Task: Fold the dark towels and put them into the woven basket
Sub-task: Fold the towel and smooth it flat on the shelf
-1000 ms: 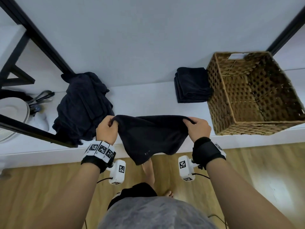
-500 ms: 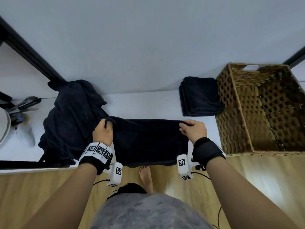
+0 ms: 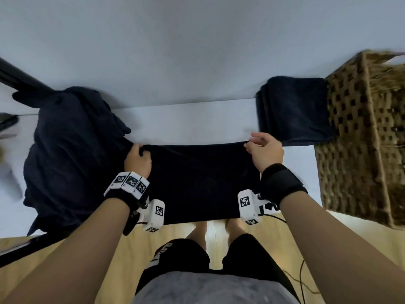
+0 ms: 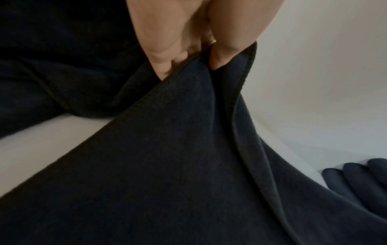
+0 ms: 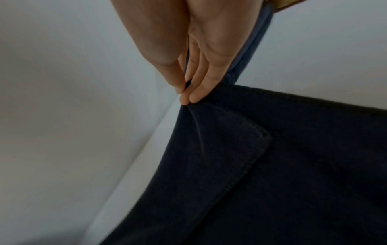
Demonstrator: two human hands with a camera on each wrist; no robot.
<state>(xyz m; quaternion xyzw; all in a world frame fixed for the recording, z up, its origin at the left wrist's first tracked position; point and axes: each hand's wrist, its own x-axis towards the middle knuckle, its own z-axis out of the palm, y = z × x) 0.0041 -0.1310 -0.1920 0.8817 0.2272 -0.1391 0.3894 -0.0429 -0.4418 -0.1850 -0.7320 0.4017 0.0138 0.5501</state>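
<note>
— Towel [image 3: 203, 183] mid-frame, spread flat on the white table [image 3: 192, 121]. Hands?
— Left hand [image 3: 137, 160] and right hand [image 3: 266, 153] each pinch a far corner.
— Basket?
— Woven basket [image 3: 361, 137] at the right edge, folded stack [image 3: 293, 110] touching it; loose pile [image 3: 70, 154] at left.

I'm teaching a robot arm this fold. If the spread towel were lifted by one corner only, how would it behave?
Probably floppy: the towel puckers where the right hand pinches its corner and drapes over the counter edge. Likely light, since fingertip pinches suffice. Its napped surface probably grips rather than slips.
</note>
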